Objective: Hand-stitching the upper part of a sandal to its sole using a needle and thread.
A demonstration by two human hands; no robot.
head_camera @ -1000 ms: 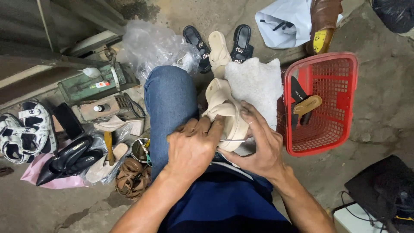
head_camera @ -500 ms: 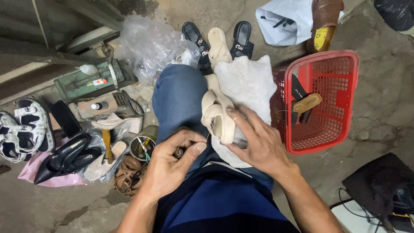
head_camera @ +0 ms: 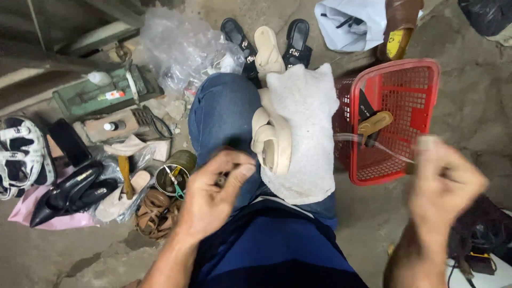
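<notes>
Head view: we look down at a seated person's lap, in blue jeans and a dark blue top. The left hand [head_camera: 213, 194] is closed, its grip pinched together on a small dark object we cannot make out (too blurred). Just beyond that grip, a cream sandal [head_camera: 273, 140] rests on a white cloth [head_camera: 304, 128] draped over the knee, touching neither hand. The right hand [head_camera: 445, 184] is raised out to the side, motion-blurred, its grip pinched on a thin pale thread [head_camera: 368, 143] that runs back toward the sandal. Behind the thread, just beyond the right grip, stands a red plastic basket [head_camera: 410, 74] on the concrete floor [head_camera: 480, 106]. To the outer side of the left grip sit a small open tin [head_camera: 173, 173], a brown sandal [head_camera: 154, 213] and black heeled shoes [head_camera: 72, 189].
</notes>
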